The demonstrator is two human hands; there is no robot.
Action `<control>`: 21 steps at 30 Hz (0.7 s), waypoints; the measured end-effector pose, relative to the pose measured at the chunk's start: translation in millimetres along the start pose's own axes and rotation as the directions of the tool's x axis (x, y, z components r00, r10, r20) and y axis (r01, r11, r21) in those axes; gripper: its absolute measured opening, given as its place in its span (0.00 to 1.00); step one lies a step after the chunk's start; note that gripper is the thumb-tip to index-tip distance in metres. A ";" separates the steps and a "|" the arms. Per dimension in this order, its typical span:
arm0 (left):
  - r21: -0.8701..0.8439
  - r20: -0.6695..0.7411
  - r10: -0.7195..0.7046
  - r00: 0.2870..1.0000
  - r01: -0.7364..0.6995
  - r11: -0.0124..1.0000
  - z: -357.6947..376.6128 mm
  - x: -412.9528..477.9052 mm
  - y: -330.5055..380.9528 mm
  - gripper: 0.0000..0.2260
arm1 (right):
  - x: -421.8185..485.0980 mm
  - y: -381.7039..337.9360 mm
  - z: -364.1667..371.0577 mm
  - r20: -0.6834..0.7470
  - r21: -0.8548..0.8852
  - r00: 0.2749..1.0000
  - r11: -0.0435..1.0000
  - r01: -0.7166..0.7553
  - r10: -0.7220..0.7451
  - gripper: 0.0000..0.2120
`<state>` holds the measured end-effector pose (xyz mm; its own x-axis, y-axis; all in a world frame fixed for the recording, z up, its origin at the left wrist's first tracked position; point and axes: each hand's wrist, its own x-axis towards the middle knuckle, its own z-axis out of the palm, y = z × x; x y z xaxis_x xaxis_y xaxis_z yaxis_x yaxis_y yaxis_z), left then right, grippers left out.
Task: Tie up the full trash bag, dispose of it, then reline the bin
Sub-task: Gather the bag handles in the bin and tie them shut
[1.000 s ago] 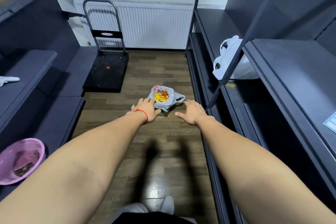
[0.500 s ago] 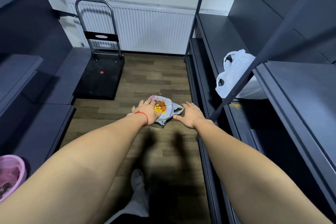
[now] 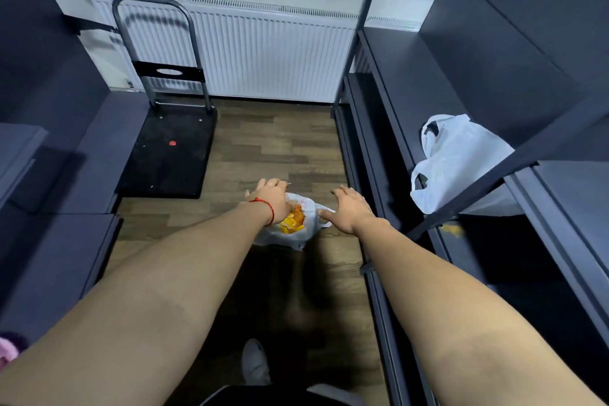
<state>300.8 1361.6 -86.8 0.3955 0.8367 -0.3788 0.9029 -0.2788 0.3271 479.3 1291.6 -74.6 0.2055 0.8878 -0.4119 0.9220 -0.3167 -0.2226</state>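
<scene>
A: Still the first step, by the look of it: tying. Left hand (image 3: 271, 199) laid on the left rim of the full trash bag (image 3: 290, 224), fingers curled over the plastic but not clearly pinching it. Right hand (image 3: 349, 208) spread open, just right of the bag, thumb touching a loose white handle flap.

B: And the bag itself?

A: On the wooden floor (image 3: 283, 148), mouth gaping, orange and yellow scraps showing. Well right of the bag, a second white plastic bag (image 3: 461, 161) on the dark shelf (image 3: 412, 82); left of and beyond the trash bag, a platform trolley (image 3: 164, 148). No bin in view.

B: Next move?

A: Probably gathering both handle flaps, pulling them up over the scraps, crossing and knotting. Needs each hand closed on its own flap first.

B: Changed from a second back?

A: Closer now. Both hands nearer the bag, left one further over the rim, right one drawn in to the flap.
</scene>
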 end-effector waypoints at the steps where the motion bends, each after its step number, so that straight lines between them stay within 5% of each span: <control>1: -0.005 -0.004 0.002 1.000 -0.002 1.000 -0.4 7.1 -3.1 0.25 | 6.0 -0.7 -0.2 0.003 0.003 1.000 1.000 -0.006 0.006 0.38; 13: -0.052 0.103 -0.029 0.994 0.035 0.998 40.3 85.4 -29.9 0.26 | 83.0 29.5 21.2 0.104 0.106 0.994 0.994 -0.039 0.028 0.31; 21: -0.034 0.056 -0.263 0.963 0.265 0.964 124.0 179.1 -65.4 0.29 | 209.1 88.4 80.0 0.123 0.068 0.992 0.998 0.003 -0.012 0.35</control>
<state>333.4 1471.2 -283.3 0.1526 0.8527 -0.4996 0.9692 -0.0303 0.2445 577.6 1422.6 -251.1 0.1528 0.8438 -0.5145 0.8982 -0.3357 -0.2837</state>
